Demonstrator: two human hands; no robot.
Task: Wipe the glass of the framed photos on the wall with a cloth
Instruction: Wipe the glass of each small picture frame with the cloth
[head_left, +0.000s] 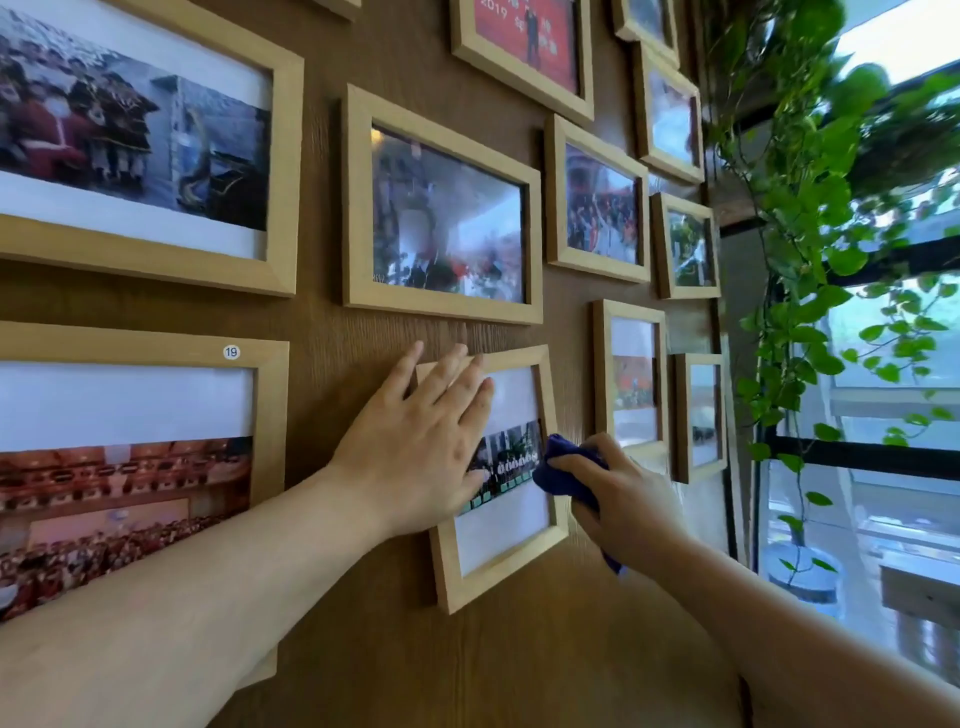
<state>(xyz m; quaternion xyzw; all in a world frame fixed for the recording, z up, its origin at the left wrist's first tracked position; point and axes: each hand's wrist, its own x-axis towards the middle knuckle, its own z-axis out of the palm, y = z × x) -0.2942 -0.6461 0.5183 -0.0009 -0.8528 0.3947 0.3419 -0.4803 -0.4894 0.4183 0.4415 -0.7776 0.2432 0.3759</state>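
Left hand, fingers spread flat, steadies the small light-wood portrait photo frame on the brown wood-grain wall while right hand, clenched on a crumpled dark-blue cloth, meets its right edge; wiping appears underway, neighbouring frames apparently remaining.

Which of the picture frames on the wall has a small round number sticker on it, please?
The large frame at the lower left; a white sticker reading 19 sits on its top edge. No other frame shows one.
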